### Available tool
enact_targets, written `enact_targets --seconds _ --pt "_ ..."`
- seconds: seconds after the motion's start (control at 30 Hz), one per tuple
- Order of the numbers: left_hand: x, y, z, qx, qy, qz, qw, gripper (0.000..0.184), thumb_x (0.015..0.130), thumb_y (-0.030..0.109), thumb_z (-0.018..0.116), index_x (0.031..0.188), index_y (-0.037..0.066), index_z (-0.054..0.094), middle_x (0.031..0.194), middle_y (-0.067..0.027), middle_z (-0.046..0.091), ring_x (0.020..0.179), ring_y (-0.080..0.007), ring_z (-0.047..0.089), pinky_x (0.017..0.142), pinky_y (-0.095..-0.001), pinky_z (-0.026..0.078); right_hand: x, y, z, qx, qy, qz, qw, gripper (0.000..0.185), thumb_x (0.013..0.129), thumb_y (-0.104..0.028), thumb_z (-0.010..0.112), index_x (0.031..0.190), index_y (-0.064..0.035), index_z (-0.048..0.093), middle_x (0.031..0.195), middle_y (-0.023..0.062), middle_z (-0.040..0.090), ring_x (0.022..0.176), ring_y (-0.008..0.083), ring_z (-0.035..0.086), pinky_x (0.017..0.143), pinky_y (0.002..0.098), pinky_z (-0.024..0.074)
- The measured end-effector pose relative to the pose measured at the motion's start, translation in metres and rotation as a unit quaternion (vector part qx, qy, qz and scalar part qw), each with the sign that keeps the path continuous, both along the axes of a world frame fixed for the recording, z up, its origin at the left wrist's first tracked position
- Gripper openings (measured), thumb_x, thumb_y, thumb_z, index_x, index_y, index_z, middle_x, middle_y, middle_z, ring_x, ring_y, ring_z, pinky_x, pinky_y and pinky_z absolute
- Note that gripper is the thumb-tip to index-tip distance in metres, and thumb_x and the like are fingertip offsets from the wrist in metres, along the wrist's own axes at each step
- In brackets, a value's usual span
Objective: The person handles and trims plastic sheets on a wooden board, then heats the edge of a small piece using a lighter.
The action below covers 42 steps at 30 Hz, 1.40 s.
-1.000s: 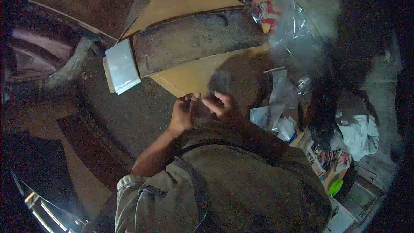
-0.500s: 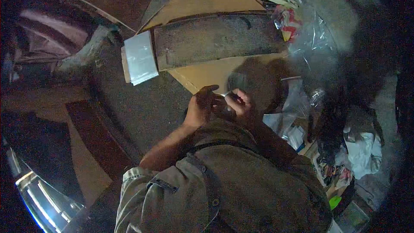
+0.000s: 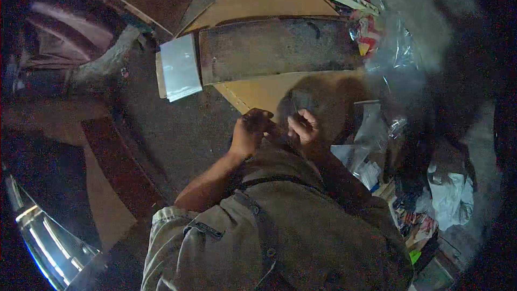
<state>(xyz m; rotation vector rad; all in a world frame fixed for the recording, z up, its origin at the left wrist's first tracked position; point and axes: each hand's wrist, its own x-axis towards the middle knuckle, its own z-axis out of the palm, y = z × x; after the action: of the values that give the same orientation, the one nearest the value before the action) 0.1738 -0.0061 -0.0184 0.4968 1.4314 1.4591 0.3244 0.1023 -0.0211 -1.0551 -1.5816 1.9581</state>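
By the near edge of the tan board (image 3: 257, 90), likely light, stiff and best held there, my left hand (image 3: 250, 132) and right hand (image 3: 306, 128) curl, grip unclear.

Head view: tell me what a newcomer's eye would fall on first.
Probably the gleaming object at the lower left, brightest in the dim scene. Next, the shiny pale sheets beside the left end of the dark board. Then the left hand and right hand, close together near the middle.

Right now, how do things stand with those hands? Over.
Left hand and right hand close together, partly curled. Anything held: can't tell. Tan sheet just beyond. Clear plastic off right, not between.
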Motion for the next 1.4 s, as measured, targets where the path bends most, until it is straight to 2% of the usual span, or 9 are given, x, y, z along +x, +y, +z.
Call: enact_targets --seconds 0.17,0.3,0.4,0.63,0.67,0.83,1.0,1.07,1.4 --pt "-0.012 -0.004 -0.001 -0.008 -0.177 0.072 0.982 0.017 0.090 0.010 0.051 0.097 -0.004 0.055 0.083 -0.0145 0.064 0.074 -0.0225 0.064 0.064 -0.0328 0.050 0.009 0.023 -0.052 0.110 -0.118 -0.067 0.985 0.026 0.085 -0.027 0.062 0.089 -0.0016 0.056 0.072 0.0078 0.058 0.066 0.0165 0.057 0.059 0.0311 0.0442" --pt "-0.013 -0.009 -0.001 -0.032 -0.043 0.029 0.998 0.017 0.091 0.009 0.049 0.098 -0.005 0.054 0.089 -0.0161 0.063 0.076 -0.0235 0.064 0.064 -0.0333 0.051 0.023 0.039 -0.079 0.312 -0.179 -0.009 0.933 0.029 0.081 -0.024 0.061 0.098 -0.0008 0.055 0.086 0.0169 0.060 0.077 0.0313 0.059 0.067 0.0391 0.0458" --pt "-0.014 -0.011 -0.008 0.045 -0.340 0.120 0.932 0.018 0.090 0.006 0.049 0.100 -0.007 0.053 0.094 -0.0171 0.062 0.080 -0.0237 0.064 0.064 -0.0330 0.052 0.024 0.036 -0.086 0.385 -0.197 -0.050 0.900 0.041 0.078 -0.017 0.060 0.114 -0.0016 0.049 0.104 0.0192 0.056 0.092 0.0323 0.056 0.077 0.0388 0.0448" --pt "-0.022 -0.012 0.029 -0.002 -0.007 0.027 1.000 0.020 0.086 -0.004 0.048 0.104 -0.007 0.055 0.096 -0.0153 0.061 0.082 -0.0227 0.065 0.065 -0.0332 0.054 0.002 0.042 -0.017 0.517 -0.183 -0.068 0.833 0.045 0.079 -0.012 0.061 0.120 -0.0022 0.045 0.110 0.0160 0.052 0.100 0.0277 0.053 0.087 0.0370 0.0412" --pt "-0.025 -0.013 0.033 -0.025 0.181 -0.045 0.982 0.021 0.086 -0.004 0.049 0.105 -0.007 0.056 0.096 -0.0152 0.062 0.081 -0.0217 0.066 0.065 -0.0329 0.054 0.001 0.040 -0.018 0.514 -0.185 -0.061 0.836 0.045 0.079 -0.012 0.061 0.120 -0.0022 0.045 0.110 0.0160 0.052 0.100 0.0277 0.053 0.087 0.0370 0.0412" --pt "-0.027 -0.015 0.002 -0.022 0.143 0.011 0.989 0.021 0.083 -0.001 0.052 0.103 -0.004 0.059 0.098 -0.0154 0.062 0.080 -0.0220 0.067 0.064 -0.0310 0.053 -0.012 0.013 -0.034 0.060 -0.065 -0.040 0.995 0.026 0.086 -0.015 0.057 0.108 -0.0028 0.053 0.090 0.0086 0.054 0.087 0.0207 0.053 0.077 0.0316 0.0414" --pt "-0.041 -0.009 0.008 -0.102 0.021 0.067 0.992 0.019 0.084 0.005 0.055 0.100 -0.002 0.060 0.091 -0.0153 0.065 0.078 -0.0254 0.067 0.062 -0.0316 0.052 -0.048 -0.014 0.008 -0.008 -0.060 0.093 0.994 0.018 0.086 -0.006 0.058 0.103 -0.0025 0.055 0.088 0.0020 0.058 0.079 0.0102 0.054 0.072 0.0242 0.0421" --pt "-0.048 -0.013 0.000 -0.070 0.364 -0.034 0.928 0.019 0.089 0.013 0.054 0.099 -0.002 0.060 0.085 -0.0162 0.066 0.075 -0.0261 0.067 0.063 -0.0335 0.051 -0.052 -0.016 0.001 -0.027 -0.054 0.131 0.989 0.017 0.086 -0.005 0.058 0.102 -0.0023 0.055 0.093 0.0029 0.061 0.081 0.0094 0.055 0.072 0.0234 0.0435" --pt "-0.038 -0.010 0.004 -0.169 0.160 0.053 0.971 0.017 0.091 0.012 0.055 0.099 -0.002 0.059 0.085 -0.0091 0.063 0.078 -0.0135 0.057 0.068 -0.0278 0.046 -0.072 0.004 -0.020 -0.117 -0.057 0.043 0.991 0.019 0.090 -0.016 0.058 0.100 -0.0002 0.058 0.083 0.0045 0.060 0.075 0.0098 0.056 0.064 0.0250 0.0465"
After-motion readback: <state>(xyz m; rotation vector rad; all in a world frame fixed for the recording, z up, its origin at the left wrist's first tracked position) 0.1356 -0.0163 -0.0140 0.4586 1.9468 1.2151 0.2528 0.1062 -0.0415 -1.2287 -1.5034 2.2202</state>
